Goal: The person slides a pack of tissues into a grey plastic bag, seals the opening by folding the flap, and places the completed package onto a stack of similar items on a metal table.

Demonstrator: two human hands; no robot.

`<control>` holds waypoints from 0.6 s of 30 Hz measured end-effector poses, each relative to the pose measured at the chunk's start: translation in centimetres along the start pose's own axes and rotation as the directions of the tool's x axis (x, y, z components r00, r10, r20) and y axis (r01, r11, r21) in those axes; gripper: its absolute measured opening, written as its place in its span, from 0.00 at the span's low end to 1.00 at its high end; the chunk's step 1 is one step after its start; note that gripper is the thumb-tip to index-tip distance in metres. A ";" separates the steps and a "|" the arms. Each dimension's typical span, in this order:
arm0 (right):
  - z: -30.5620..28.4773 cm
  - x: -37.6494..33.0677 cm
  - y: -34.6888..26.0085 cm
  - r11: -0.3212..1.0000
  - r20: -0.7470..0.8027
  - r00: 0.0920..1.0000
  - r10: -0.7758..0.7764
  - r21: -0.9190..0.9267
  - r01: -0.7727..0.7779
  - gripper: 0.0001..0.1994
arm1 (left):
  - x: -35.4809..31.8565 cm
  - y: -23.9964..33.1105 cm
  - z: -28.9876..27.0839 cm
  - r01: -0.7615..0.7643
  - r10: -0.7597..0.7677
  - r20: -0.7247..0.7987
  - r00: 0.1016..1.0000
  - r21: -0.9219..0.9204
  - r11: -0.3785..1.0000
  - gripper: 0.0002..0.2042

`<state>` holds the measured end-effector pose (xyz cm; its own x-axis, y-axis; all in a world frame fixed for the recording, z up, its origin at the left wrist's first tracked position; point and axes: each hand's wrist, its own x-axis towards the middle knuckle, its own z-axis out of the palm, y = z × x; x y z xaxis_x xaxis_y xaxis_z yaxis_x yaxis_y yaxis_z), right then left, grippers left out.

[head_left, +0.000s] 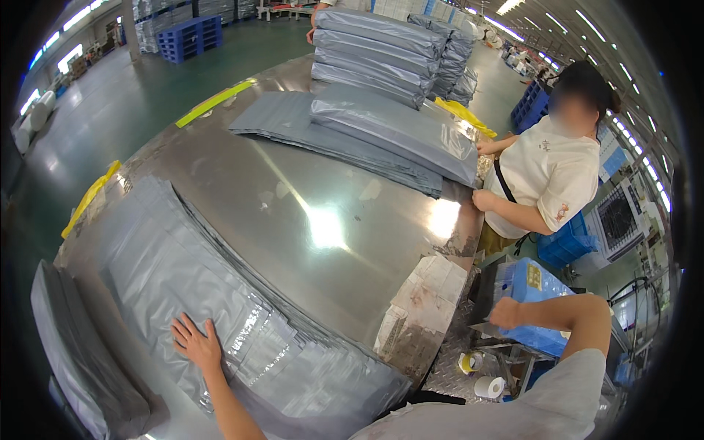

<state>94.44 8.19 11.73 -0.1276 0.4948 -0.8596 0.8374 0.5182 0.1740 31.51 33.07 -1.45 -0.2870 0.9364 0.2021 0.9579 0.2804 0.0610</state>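
Your left hand lies flat, fingers spread, on the fanned stack of grey plastic bags covering the near end of the steel bench; it grips nothing. Your right hand reaches off the bench edge to a blue crate, touching it; you cannot tell whether it grips. Beyond your hands, a co-worker handles another grey bag pile.

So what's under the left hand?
The left hand lies flat on a fanned stack of grey plastic mailer bags; the shiny metal table beneath that stack is covered.
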 end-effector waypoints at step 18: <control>-51.8 7.5 -19.4 0.511 -0.920 0.343 -0.188 0.206 0.834 0.10 | -17.5 -2.4 -6.8 0.181 -0.169 0.103 0.980 -0.810 0.557 0.30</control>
<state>49.70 37.92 26.80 -0.6905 0.7142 0.1145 0.4314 0.5337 -0.7274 34.21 14.54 1.48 -0.4432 0.8922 0.0868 0.4813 0.1551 0.8627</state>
